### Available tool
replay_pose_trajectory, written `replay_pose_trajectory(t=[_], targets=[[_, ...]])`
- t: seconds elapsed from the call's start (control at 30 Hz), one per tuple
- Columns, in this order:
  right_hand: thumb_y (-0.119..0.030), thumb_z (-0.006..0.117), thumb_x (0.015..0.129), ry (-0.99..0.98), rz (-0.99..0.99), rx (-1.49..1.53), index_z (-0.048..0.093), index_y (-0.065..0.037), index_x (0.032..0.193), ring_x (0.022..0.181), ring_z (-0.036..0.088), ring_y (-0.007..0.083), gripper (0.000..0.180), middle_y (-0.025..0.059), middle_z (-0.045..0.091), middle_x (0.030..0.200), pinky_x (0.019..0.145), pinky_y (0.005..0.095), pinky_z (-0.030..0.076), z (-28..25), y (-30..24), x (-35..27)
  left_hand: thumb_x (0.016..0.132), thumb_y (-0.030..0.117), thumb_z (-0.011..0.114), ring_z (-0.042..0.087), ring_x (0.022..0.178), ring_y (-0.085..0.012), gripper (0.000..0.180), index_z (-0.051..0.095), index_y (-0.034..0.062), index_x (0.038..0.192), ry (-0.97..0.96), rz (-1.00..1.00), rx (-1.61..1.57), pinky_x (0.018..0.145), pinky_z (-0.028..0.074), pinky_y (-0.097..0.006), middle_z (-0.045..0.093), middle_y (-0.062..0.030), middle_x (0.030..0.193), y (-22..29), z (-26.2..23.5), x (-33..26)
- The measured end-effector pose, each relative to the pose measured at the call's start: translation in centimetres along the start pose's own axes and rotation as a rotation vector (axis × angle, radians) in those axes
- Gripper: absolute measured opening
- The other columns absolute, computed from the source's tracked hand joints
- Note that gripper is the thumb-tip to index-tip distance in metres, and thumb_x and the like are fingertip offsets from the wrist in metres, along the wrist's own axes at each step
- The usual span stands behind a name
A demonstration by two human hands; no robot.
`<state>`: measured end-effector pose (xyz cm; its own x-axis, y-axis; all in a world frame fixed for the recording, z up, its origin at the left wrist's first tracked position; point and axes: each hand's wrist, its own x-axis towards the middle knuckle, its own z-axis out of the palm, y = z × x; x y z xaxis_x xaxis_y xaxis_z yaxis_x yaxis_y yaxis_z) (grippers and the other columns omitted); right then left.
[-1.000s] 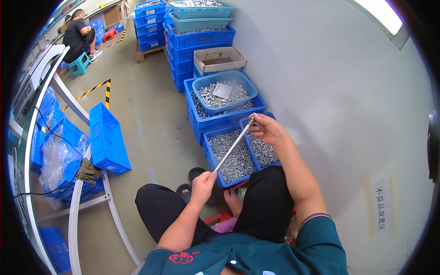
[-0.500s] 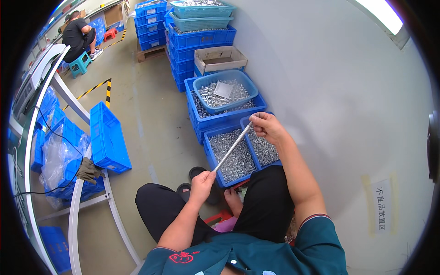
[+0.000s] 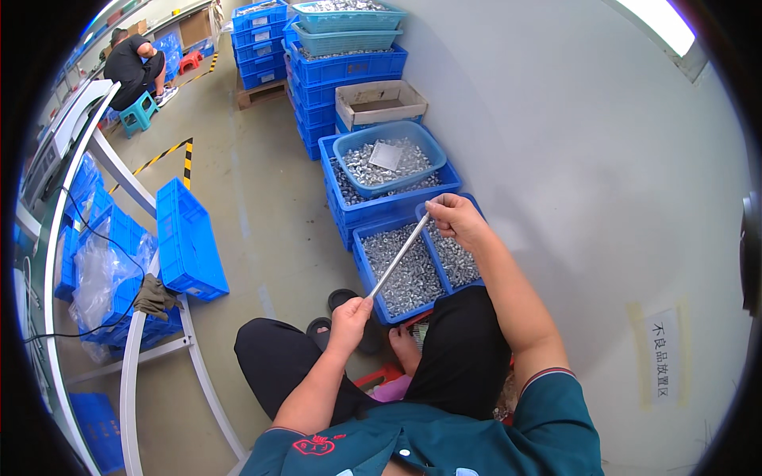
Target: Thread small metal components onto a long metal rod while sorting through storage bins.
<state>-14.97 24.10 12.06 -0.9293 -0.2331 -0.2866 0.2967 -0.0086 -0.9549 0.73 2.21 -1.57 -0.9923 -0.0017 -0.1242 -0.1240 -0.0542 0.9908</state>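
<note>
A thin silver metal rod (image 3: 398,255) runs slantwise between my two hands. My left hand (image 3: 350,316) grips its near, lower end above my knee. My right hand (image 3: 452,218) pinches its far, upper end over a blue crate (image 3: 361,246) filled with small silver metal parts. A narrower blue bin (image 3: 459,262) of the same parts sits beside it on the right, partly under my right forearm. I sit low, with my legs in black trousers and a foot next to dark sandals on the floor.
Beyond stands a blue crate holding a light-blue basin (image 3: 386,159) of parts, a cardboard box (image 3: 379,101) and stacked blue crates (image 3: 333,55). A grey wall runs along the right. At left, an empty blue crate (image 3: 186,238) leans by a white table frame (image 3: 135,373). A person (image 3: 131,67) sits far back.
My right hand has slid slightly left and down along the rod's upper end; the rod keeps its slant and my left hand stays in place.
</note>
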Motion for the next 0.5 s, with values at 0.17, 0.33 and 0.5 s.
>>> replay_pose_trajectory(t=[0.17, 0.33, 0.5], targets=[[-0.014, 0.06, 0.085, -0.127, 0.095, 0.04, 0.054, -0.001, 0.093, 0.054, 0.037, 0.0046, 0.017, -0.0016, 0.046, 0.069, 0.043, 0.0183, 0.029, -0.2, 0.5, 0.0, 0.089, 0.022, 0.054, 0.037, 0.052, -0.0042, 0.033, 0.051, 0.0038, 0.062, -0.041, -0.061, -0.105, 0.048, 0.03, -0.022, 0.043, 0.0045, 0.056, -0.1, 0.2, 0.2], [-0.012, 0.055, 0.086, -0.188, 0.125, 0.243, 0.054, 0.001, 0.104, 0.058, 0.041, 0.0069, 0.022, 0.0006, 0.048, 0.073, 0.045, 0.0186, 0.031, -1.1, -0.4, -0.5, 0.09, 0.023, 0.053, 0.035, 0.051, -0.0035, 0.034, 0.05, 0.0051, 0.061, -0.043, -0.08, -0.117, 0.046, 0.028, -0.022, 0.041, 0.0051, 0.056, -0.2, 0.0, 0.3], [-0.013, 0.053, 0.088, 0.023, 0.141, 0.243, 0.054, -0.001, 0.102, 0.06, 0.049, 0.0104, 0.018, 0.0053, 0.055, 0.078, 0.046, 0.0199, 0.038, -2.0, 0.3, 0.2, 0.09, 0.023, 0.053, 0.035, 0.052, -0.0037, 0.033, 0.051, 0.0043, 0.062, -0.034, -0.072, -0.1, 0.048, 0.029, -0.022, 0.042, 0.0049, 0.056, -0.3, 0.0, 0.3]])
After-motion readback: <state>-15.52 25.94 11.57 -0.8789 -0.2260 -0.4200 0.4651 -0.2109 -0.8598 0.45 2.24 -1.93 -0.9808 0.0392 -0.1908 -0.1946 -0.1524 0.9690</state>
